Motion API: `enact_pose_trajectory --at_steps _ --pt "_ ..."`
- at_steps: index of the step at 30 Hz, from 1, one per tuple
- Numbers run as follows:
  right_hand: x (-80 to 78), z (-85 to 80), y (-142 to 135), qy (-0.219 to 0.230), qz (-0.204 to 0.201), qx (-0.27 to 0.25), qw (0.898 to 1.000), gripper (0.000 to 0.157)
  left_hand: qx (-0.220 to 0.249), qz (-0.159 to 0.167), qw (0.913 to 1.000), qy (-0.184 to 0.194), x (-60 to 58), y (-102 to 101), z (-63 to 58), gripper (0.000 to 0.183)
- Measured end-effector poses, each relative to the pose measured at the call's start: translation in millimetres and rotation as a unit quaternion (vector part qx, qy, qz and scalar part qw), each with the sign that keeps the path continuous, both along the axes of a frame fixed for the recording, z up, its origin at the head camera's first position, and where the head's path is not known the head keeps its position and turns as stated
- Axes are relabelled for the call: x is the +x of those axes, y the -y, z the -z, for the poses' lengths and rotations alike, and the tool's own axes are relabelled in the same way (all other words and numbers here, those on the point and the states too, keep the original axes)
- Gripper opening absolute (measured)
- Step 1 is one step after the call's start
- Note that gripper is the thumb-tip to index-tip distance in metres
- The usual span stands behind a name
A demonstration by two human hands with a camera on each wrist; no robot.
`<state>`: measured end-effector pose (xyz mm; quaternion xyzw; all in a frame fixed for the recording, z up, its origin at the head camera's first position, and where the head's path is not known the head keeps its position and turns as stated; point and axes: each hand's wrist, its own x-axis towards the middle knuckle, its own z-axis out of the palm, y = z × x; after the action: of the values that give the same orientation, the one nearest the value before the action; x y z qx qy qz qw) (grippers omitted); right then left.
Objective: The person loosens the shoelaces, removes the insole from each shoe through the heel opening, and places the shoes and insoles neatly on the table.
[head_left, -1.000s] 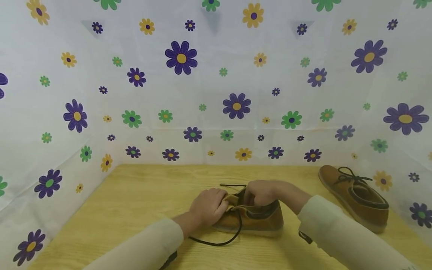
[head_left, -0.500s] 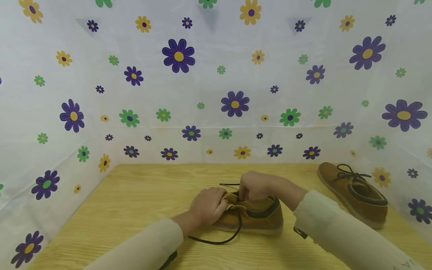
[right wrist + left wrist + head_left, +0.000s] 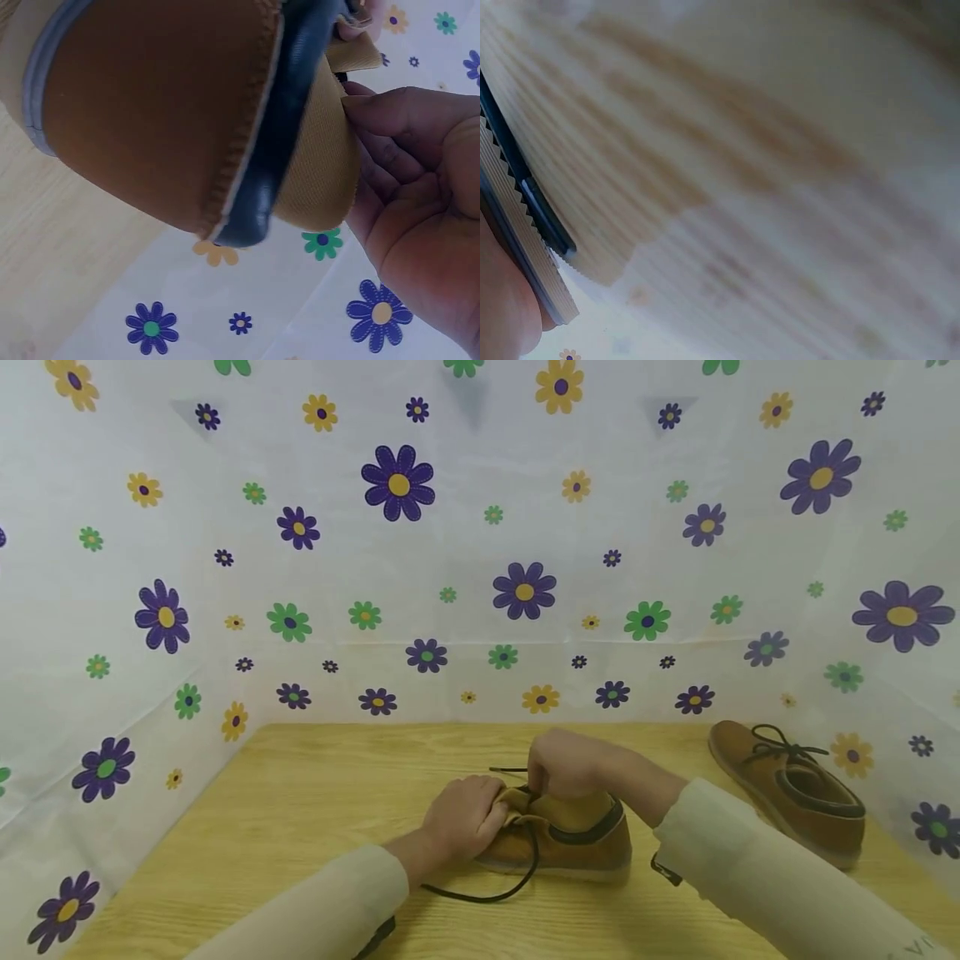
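A brown shoe [image 3: 600, 856] stands on the table, toe to the left, its black lace [image 3: 487, 900] loose in front. Over its toe end my left hand [image 3: 461, 818] grips the upper beside the pulled-open tan tongue. In the left wrist view, part of the left hand [image 3: 506, 300] shows against the sole edge [image 3: 532, 232]. My right hand [image 3: 566, 764] pinches a tan insole [image 3: 577, 814] that rises partly out of the shoe opening. Thumb and fingers on the insole [image 3: 319, 165] show in the right wrist view, past the dark padded collar [image 3: 277, 142].
A second brown shoe [image 3: 825, 827], its lace tied in a bow, stands at the table's right side. White flower-print cloth [image 3: 450, 552] walls the wooden table [image 3: 300, 793] at the back and both sides.
My right hand has moved up and slightly left out of the shoe opening, drawing the insole's heel end up into sight. The left hand stays on the shoe.
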<state>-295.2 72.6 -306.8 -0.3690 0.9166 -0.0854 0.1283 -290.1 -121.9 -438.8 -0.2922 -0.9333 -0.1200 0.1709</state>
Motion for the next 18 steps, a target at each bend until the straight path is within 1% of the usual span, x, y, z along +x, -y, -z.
enact_pose_trajectory --at_steps 4,9,14,18 --pt "-1.8 -4.9 0.3 -0.021 0.001 0.004 1.000 0.031 0.000 -0.001 1.0000 -0.001 -3.3 -0.7 -0.3 0.020" --pt "-7.1 -8.6 -3.3 -0.023 0.008 -0.011 1.000 0.027 0.004 -0.007 1.0000 0.003 -5.3 0.1 -1.9 0.020" --pt "-5.9 -4.1 -13.3 -0.017 0.003 -0.018 1.000 0.023 -0.005 0.002 1.0000 -0.002 -3.3 -0.9 -0.3 0.021" --pt "-3.0 2.1 -18.8 -0.011 -0.007 -0.020 1.000 0.021 -0.005 0.009 0.9999 0.013 1.3 -1.6 3.6 0.020"
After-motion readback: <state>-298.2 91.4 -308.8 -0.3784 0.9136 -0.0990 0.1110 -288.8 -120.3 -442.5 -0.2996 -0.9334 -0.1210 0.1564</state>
